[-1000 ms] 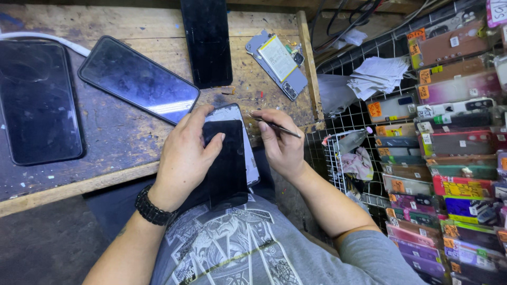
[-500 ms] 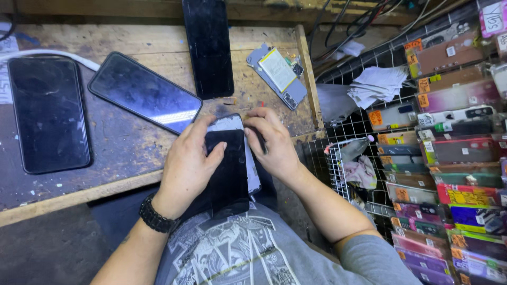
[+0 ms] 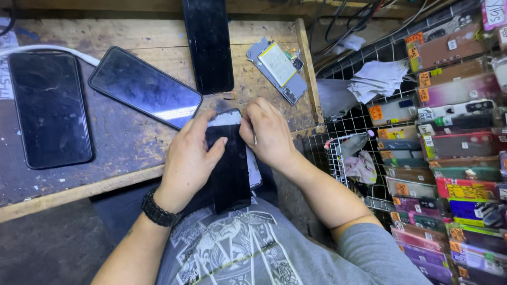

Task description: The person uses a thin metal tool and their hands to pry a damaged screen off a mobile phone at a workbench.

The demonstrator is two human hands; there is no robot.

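A black phone screen panel (image 3: 231,169) rests against the front edge of the wooden workbench (image 3: 113,140) and over my lap. My left hand (image 3: 188,158), with a black watch at the wrist, grips the panel's left side, thumb laid across its face. My right hand (image 3: 268,134) presses on the panel's upper right edge with curled fingers. A thin metal tool (image 3: 254,139) pokes out between those fingers. A lighter frame (image 3: 254,174) shows behind the panel's right side.
Three dark phones or screens lie on the bench: one at the left (image 3: 48,108), one tilted (image 3: 144,87), one upright at the back (image 3: 208,45). An opened phone back (image 3: 279,71) lies near the right edge. Wire racks of coloured phone cases (image 3: 449,158) fill the right.
My right hand has moved from holding the thin tool out over the bench edge to clamping down on the panel's top right corner. The left hand has kept its grip.
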